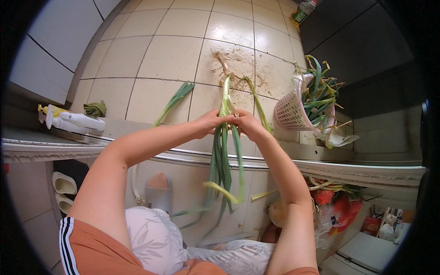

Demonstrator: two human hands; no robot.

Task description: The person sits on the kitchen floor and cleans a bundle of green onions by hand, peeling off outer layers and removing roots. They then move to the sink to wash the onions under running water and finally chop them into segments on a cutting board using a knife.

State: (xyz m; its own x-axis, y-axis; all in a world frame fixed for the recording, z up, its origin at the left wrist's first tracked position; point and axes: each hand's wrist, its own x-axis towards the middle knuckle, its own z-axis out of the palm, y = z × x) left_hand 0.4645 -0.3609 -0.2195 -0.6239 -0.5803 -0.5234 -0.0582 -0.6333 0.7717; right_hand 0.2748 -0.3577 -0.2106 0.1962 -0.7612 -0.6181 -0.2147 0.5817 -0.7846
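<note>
My left hand [210,123] grips a large green onion [225,161] near the top of its pale stalk. The stalk points away from me over the tiles, with its root end farthest out, and the long green leaves hang back towards my lap. My right hand [249,125] holds the same onion where the leaves split, its fingers beside a loose pale sheath. Both thumbs meet there. A withered leaf strip [257,99] trails on the floor to the right of the stalk. Left of it lies a cut green onion top [176,100].
A pink plastic basket [287,111] of green onions [318,99] stands at right. Soil and scraps [237,65] dirty the tiled floor. A sliding-door track [185,155] crosses below my hands. Spray bottles [74,120] lie at left, and an oil bottle [303,13] stands far right.
</note>
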